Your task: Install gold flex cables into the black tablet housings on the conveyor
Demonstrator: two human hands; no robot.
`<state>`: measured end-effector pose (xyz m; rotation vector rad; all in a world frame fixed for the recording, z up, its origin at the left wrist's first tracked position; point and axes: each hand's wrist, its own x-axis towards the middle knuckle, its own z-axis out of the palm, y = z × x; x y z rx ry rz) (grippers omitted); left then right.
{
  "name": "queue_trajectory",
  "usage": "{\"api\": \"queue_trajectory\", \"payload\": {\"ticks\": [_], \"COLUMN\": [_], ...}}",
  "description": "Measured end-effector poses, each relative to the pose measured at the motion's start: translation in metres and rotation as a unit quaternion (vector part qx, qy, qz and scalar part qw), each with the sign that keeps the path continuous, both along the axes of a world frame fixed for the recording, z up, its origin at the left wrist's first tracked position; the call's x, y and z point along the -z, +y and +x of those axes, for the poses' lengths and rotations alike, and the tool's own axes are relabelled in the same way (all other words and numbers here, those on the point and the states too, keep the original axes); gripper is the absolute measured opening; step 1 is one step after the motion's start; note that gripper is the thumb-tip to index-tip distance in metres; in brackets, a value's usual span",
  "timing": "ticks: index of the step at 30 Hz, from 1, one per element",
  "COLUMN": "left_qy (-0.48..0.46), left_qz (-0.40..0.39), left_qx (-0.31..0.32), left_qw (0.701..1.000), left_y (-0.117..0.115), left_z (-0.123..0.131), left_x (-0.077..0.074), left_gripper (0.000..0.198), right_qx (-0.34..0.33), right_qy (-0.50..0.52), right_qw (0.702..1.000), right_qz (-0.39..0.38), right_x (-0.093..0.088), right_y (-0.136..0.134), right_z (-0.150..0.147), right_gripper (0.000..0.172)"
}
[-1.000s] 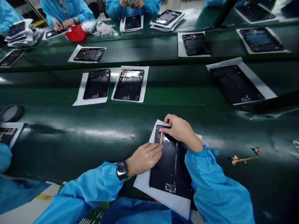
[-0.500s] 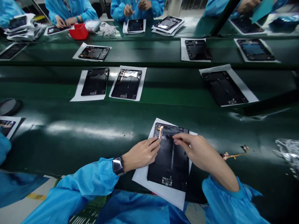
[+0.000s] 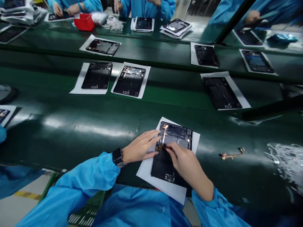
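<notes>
A black tablet housing (image 3: 170, 136) lies on a white paper sheet (image 3: 147, 170), its upper part showing metal inner parts and an orange flex cable (image 3: 164, 135). My left hand (image 3: 139, 147) rests flat with its fingertips at the housing's left edge. My right hand (image 3: 183, 161) sits over the middle of the housing, fingertips bunched close to the lower end of the cable. Whether those fingertips pinch anything small, I cannot tell. A loose flex cable (image 3: 232, 155) lies on the green belt to the right.
Further black tablet housings on white sheets (image 3: 129, 81) fill the belts ahead. A red bin (image 3: 84, 22) and stacked housings stand at the far side, where co-workers in blue sleeves (image 3: 148, 8) sit. Tangled white film (image 3: 289, 162) lies at the right.
My right hand has moved left and down, from the housing's right side onto its middle. The view has tilted slightly, and the housing's inner parts show more clearly.
</notes>
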<state>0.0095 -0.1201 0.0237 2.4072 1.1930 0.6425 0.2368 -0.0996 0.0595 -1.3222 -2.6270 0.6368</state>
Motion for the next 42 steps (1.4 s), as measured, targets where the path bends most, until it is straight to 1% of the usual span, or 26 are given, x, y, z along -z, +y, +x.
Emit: {"api": "queue_trajectory", "payload": {"ticks": [2, 6, 8, 10, 13, 17, 21, 25, 28, 30, 32, 35, 38, 42], "left_qy": [0.007, 0.015, 0.012, 0.008, 0.003, 0.004, 0.013, 0.016, 0.004, -0.002, -0.002, 0.003, -0.004, -0.009], "left_qz": [-0.004, 0.002, 0.000, -0.002, -0.002, -0.001, -0.003, -0.007, -0.011, -0.011, -0.009, -0.003, -0.001, -0.010], "left_qx": [0.004, 0.009, 0.009, 0.005, 0.000, 0.000, -0.004, -0.002, 0.000, 0.000, -0.004, -0.003, 0.000, -0.003], "left_qw": [1.000, 1.000, 1.000, 1.000, 1.000, 1.000, 1.000, 1.000, 1.000, 1.000, 1.000, 1.000, 1.000, 1.000], "left_y": [0.000, -0.001, -0.001, -0.001, -0.001, -0.001, -0.001, -0.001, -0.001, -0.001, -0.001, -0.001, -0.001, -0.001], "left_z": [0.000, 0.000, 0.000, 0.001, 0.001, 0.001, 0.001, 0.001, 0.001, 0.001, 0.001, 0.000, 0.000, 0.002], "left_x": [0.002, 0.007, 0.008, 0.009, 0.009, 0.010, 0.011, 0.011, 0.011, 0.011, 0.010, 0.010, 0.011, 0.013], "left_gripper": [0.062, 0.055, 0.053, 0.053, 0.054, 0.057, 0.058, 0.060, 0.060, 0.060, 0.060, 0.061, 0.062, 0.063], "right_qx": [-0.020, -0.055, -0.063, -0.060, -0.043, 0.005, 0.013, 0.007, -0.010, -0.033, -0.045, -0.033, -0.031, -0.043], "right_qy": [-0.032, -0.053, -0.053, -0.046, 0.010, 0.115, 0.135, 0.101, 0.023, -0.025, -0.045, -0.053, -0.088, -0.112], "right_qw": [0.999, 0.994, 0.993, 0.993, 0.997, 0.992, 0.990, 0.992, 0.994, 0.995, 0.995, 0.996, 0.993, 0.989], "right_qz": [0.030, 0.076, 0.089, 0.087, 0.059, 0.042, 0.043, 0.075, 0.102, 0.095, 0.074, 0.059, 0.070, 0.083], "right_x": [0.002, 0.004, 0.005, 0.005, 0.006, 0.009, 0.016, 0.019, 0.014, 0.007, 0.001, -0.005, -0.005, -0.001], "right_y": [0.000, 0.000, 0.000, -0.001, -0.002, -0.006, -0.013, -0.014, -0.009, -0.004, 0.000, 0.001, -0.003, -0.006], "right_z": [-0.010, -0.022, -0.026, -0.026, -0.021, -0.011, -0.011, -0.022, -0.032, -0.035, -0.033, -0.026, -0.023, -0.031], "right_gripper": [0.008, 0.009, 0.011, 0.012, 0.013, 0.013, 0.013, 0.013, 0.013, 0.013, 0.012, 0.011, 0.012, 0.013]}}
